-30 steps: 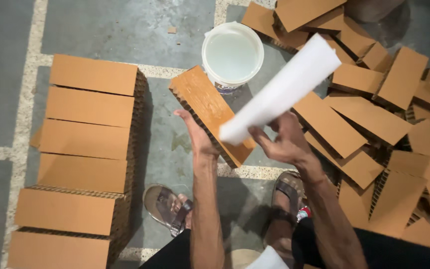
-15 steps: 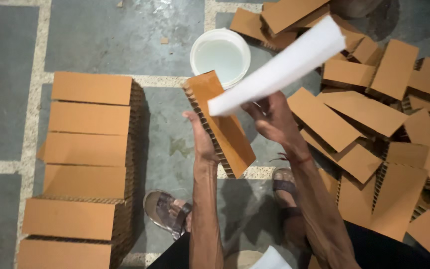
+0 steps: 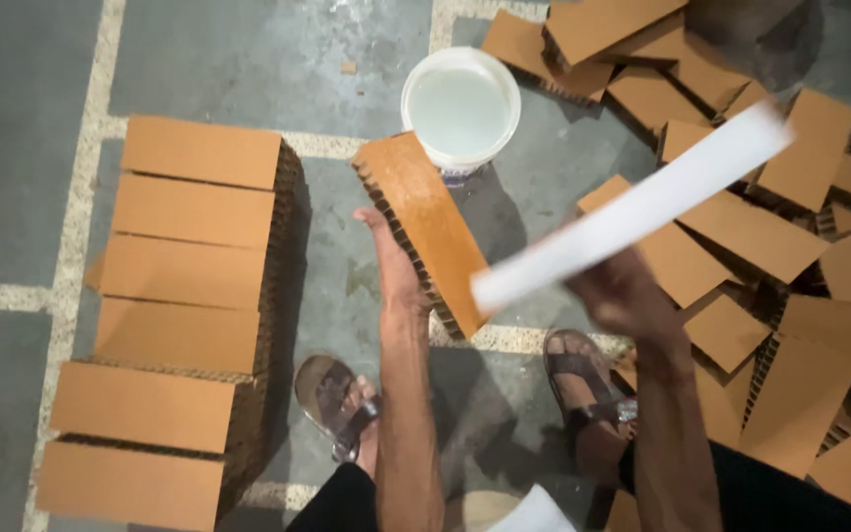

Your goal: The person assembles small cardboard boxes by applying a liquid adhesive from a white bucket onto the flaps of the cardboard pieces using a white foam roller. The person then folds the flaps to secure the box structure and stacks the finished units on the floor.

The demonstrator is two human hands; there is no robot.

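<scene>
Fingers of the left hand (image 3: 393,264) are wrapped under and behind a brown honeycomb cardboard block (image 3: 424,229), gripping it tilted in the air with its smooth face up and its cellular edge towards the wrist; the right hand (image 3: 622,291) is blurred, closed around the lower end of a long white strip (image 3: 632,212) that slants up to the right across the block's near corner. Whether the strip touches the block I cannot tell. Just beyond the block's far end a white bucket (image 3: 461,106) of pale liquid stands on the grey floor (image 3: 219,59), close to a light joint line. To the left, well apart from the hands, a neat row of finished blocks (image 3: 184,296) runs along the floor towards its near left corner. To the right a loose heap of cardboard pieces (image 3: 770,246) spreads to the floor's right edge. Two sandalled feet (image 3: 332,404) sit below the hands. The grip on the block looks one-sided, so a hard press from the strip could twist it out of the fingers; a swing of either end could, I judge, clip the bucket and spill it over the nearby pieces
</scene>
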